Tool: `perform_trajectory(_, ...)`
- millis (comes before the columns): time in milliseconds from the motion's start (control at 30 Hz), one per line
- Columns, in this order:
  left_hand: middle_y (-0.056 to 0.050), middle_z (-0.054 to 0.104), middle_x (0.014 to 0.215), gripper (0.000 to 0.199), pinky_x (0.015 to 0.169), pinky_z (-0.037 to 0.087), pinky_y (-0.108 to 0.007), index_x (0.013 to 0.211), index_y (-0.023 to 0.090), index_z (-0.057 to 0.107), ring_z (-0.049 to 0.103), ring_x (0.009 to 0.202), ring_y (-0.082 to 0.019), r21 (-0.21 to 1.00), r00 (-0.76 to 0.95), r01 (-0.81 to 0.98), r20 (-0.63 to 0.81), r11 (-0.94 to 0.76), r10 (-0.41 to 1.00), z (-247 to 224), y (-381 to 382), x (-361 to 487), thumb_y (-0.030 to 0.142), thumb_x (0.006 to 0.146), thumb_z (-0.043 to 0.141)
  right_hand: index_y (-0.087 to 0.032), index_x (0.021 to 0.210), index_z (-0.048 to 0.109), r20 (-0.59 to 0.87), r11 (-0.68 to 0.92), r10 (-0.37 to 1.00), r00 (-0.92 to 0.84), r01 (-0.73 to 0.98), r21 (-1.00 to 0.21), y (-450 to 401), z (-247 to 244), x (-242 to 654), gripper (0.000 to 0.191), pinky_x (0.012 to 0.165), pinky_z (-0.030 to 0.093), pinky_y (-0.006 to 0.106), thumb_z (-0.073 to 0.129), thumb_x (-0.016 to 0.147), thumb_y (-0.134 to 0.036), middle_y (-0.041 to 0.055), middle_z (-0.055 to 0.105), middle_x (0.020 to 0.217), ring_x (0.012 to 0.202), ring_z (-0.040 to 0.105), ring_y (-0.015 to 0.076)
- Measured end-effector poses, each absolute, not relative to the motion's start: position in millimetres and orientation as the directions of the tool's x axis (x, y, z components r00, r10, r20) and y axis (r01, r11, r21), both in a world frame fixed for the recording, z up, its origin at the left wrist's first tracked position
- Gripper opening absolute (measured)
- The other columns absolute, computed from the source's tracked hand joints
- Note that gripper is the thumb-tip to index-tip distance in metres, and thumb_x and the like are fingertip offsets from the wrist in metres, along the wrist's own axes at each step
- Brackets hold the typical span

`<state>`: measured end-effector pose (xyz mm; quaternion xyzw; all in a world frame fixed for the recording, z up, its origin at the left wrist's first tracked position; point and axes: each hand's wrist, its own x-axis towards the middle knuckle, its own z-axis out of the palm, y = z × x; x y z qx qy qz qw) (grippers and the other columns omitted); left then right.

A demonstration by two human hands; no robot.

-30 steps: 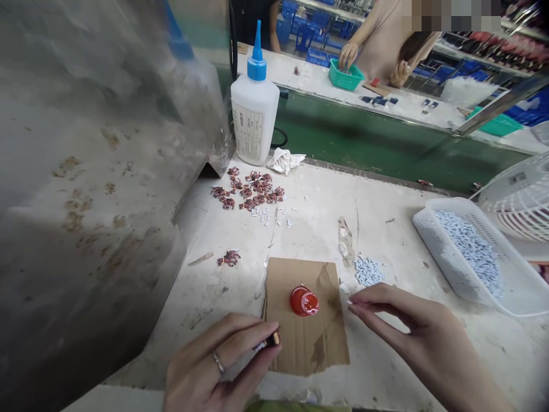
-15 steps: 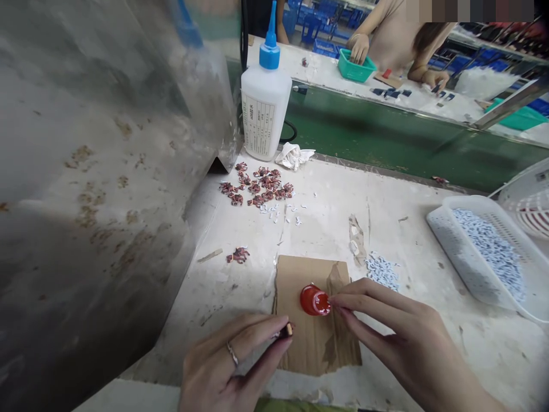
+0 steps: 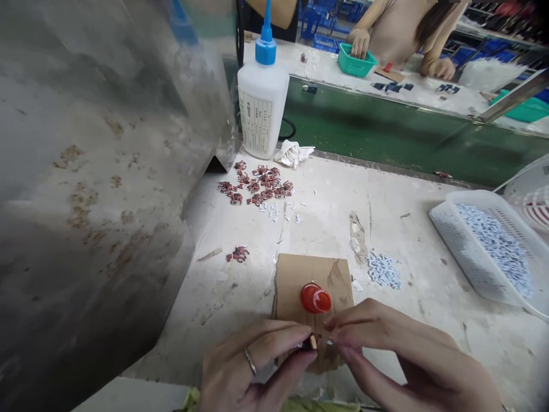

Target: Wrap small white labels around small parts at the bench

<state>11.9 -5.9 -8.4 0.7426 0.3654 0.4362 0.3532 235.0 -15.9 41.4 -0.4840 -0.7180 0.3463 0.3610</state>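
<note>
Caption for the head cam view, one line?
Left hand pinches a small dark part; right hand meets it over cardboard.

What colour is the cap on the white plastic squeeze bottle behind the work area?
The cap and its tapered nozzle are bright blue; it shows best in the head view.

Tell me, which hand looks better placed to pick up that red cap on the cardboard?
Probably the right hand: its fingertips sit closest to the red cap, while the left hand is gripping a small dark piece.
</note>
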Motion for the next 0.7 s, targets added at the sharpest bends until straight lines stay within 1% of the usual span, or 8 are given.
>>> perform_trajectory(133, 0.004, 0.080, 0.106, 0.033, 0.094, 0.059, -0.005, 0.119, 0.022, 0.067, 0.078, 0.094, -0.004, 0.837, 0.358, 0.253, 0.385, -0.486, 0.850, -8.4, -5.4, 12.4, 0.006, 0.092, 0.074, -0.027, 0.114, 0.072, 0.142, 0.271, 0.937, -0.319, 0.408, -0.872, -12.8, 43.0, 231.2, 0.036, 0.074, 0.066, 0.023, 0.065, 0.093, 0.001, 0.0042, 0.078, 0.105, 0.090, 0.077, 0.0164)
perform_trajectory(267, 0.004, 0.080, 0.105, 0.033, 0.092, 0.059, -0.005, 0.119, 0.022, 0.067, 0.078, 0.093, -0.004, 0.836, 0.348, 0.258, 0.388, -0.485, 0.854, -8.6, -4.5, 14.0, 0.006, 0.091, 0.075, -0.026, 0.112, 0.073, 0.121, 0.260, 0.937, -0.327, 0.423, -0.868, -11.4, 43.0, 230.6, 0.032, 0.073, 0.065, 0.022, 0.065, 0.094, -0.001, 0.0038, 0.078, 0.103, 0.087, 0.076, 0.0152)
perform_trajectory(333, 0.004, 0.080, 0.104, 0.034, 0.092, 0.060, -0.006, 0.119, 0.022, 0.067, 0.078, 0.093, -0.005, 0.832, 0.348, 0.258, 0.394, -0.491, 0.851, -8.3, -4.7, 15.0, 0.005, 0.090, 0.075, -0.027, 0.115, 0.073, 0.123, 0.272, 0.932, -0.342, 0.435, -0.858, -12.2, 42.0, 231.2, 0.034, 0.071, 0.065, 0.020, 0.064, 0.095, -0.001, 0.0030, 0.078, 0.102, 0.086, 0.076, 0.0139)
perform_trajectory(400, 0.005, 0.079, 0.103, 0.033, 0.092, 0.059, -0.005, 0.117, 0.022, 0.068, 0.077, 0.092, -0.004, 0.829, 0.347, 0.266, 0.394, -0.493, 0.851, -8.7, -5.0, 15.7, 0.003, 0.091, 0.074, -0.027, 0.121, 0.073, 0.146, 0.322, 0.916, -0.374, 0.465, -0.825, -14.2, 40.5, 232.6, 0.037, 0.072, 0.065, 0.018, 0.063, 0.096, -0.002, 0.0028, 0.078, 0.104, 0.087, 0.077, 0.0132)
perform_trajectory(533, 0.003, 0.079, 0.102, 0.032, 0.087, 0.062, -0.008, 0.116, 0.020, 0.069, 0.077, 0.091, -0.006, 0.839, 0.359, 0.226, 0.400, -0.495, 0.843, -12.3, -4.9, 15.5, 0.001, 0.091, 0.072, -0.025, 0.131, 0.069, 0.192, 0.451, 0.867, -0.460, 0.561, -0.694, -17.6, 37.9, 236.3, 0.038, 0.077, 0.065, 0.016, 0.062, 0.100, -0.006, 0.0052, 0.079, 0.116, 0.093, 0.079, 0.0148)
perform_trajectory(567, 0.002, 0.079, 0.102, 0.031, 0.086, 0.063, -0.009, 0.116, 0.019, 0.069, 0.077, 0.090, -0.006, 0.846, 0.365, 0.208, 0.399, -0.491, 0.841, -12.8, -4.5, 15.7, 0.000, 0.091, 0.072, -0.026, 0.132, 0.069, 0.193, 0.456, 0.864, -0.465, 0.561, -0.691, -17.4, 37.8, 236.8, 0.038, 0.077, 0.065, 0.017, 0.061, 0.100, -0.007, 0.0052, 0.078, 0.117, 0.094, 0.079, 0.0149)
perform_trajectory(633, 0.002, 0.079, 0.101, 0.032, 0.084, 0.063, -0.009, 0.116, 0.020, 0.069, 0.078, 0.088, -0.007, 0.849, 0.352, 0.206, 0.399, -0.486, 0.847, -11.9, -4.1, 17.4, 0.001, 0.090, 0.074, -0.027, 0.132, 0.069, 0.183, 0.420, 0.877, -0.444, 0.526, -0.740, -15.4, 38.9, 236.2, 0.040, 0.076, 0.065, 0.017, 0.060, 0.100, -0.005, 0.0048, 0.078, 0.114, 0.092, 0.078, 0.0142)
perform_trajectory(700, 0.003, 0.080, 0.102, 0.035, 0.088, 0.061, -0.007, 0.117, 0.021, 0.069, 0.078, 0.089, -0.006, 0.838, 0.334, 0.237, 0.405, -0.491, 0.851, -7.7, -5.0, 21.0, 0.000, 0.089, 0.074, -0.026, 0.131, 0.069, 0.172, 0.367, 0.897, -0.408, 0.468, -0.804, -12.5, 41.6, 233.6, 0.041, 0.077, 0.065, 0.018, 0.065, 0.096, -0.004, 0.0054, 0.077, 0.111, 0.092, 0.077, 0.0144)
